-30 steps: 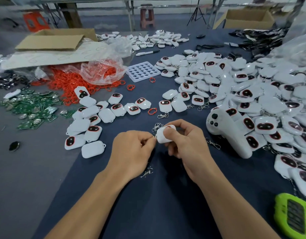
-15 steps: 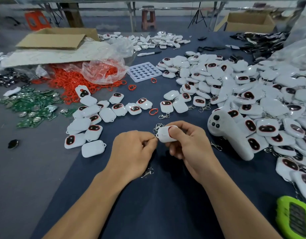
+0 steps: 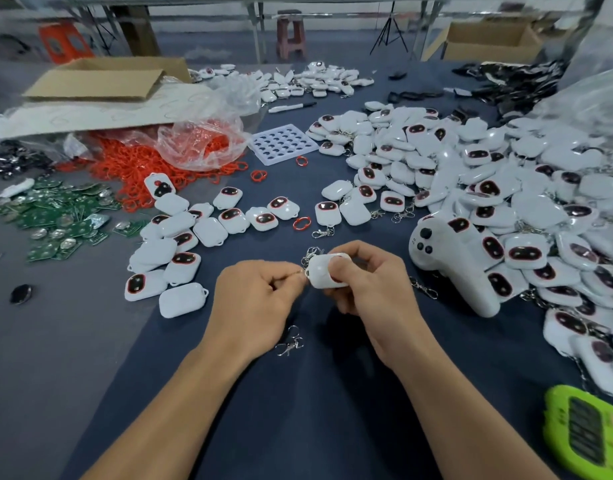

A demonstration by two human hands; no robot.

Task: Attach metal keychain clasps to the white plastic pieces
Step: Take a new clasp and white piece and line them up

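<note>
My right hand (image 3: pixel 371 289) grips a white plastic piece (image 3: pixel 321 274) above the dark blue cloth, thumb pressed on its face. My left hand (image 3: pixel 260 299) pinches a metal clasp ring at the piece's left corner; the ring itself is mostly hidden by my fingertips. More of the metal clasp (image 3: pixel 311 255) shows just behind the piece. A loose clasp (image 3: pixel 291 344) lies on the cloth below my left hand. A small group of white pieces (image 3: pixel 180 251) lies to the left, and a big heap of them (image 3: pixel 506 202) to the right.
A white handheld controller (image 3: pixel 450 261) lies right of my hands. Red rings (image 3: pixel 135 168) spill from a plastic bag at the back left, near green circuit boards (image 3: pixel 56 220) and a white tray (image 3: pixel 282 144). A green device (image 3: pixel 589 434) sits at the lower right.
My hands stay together on the same piece; the right hand has turned it slightly, with the thumb now on its face.
</note>
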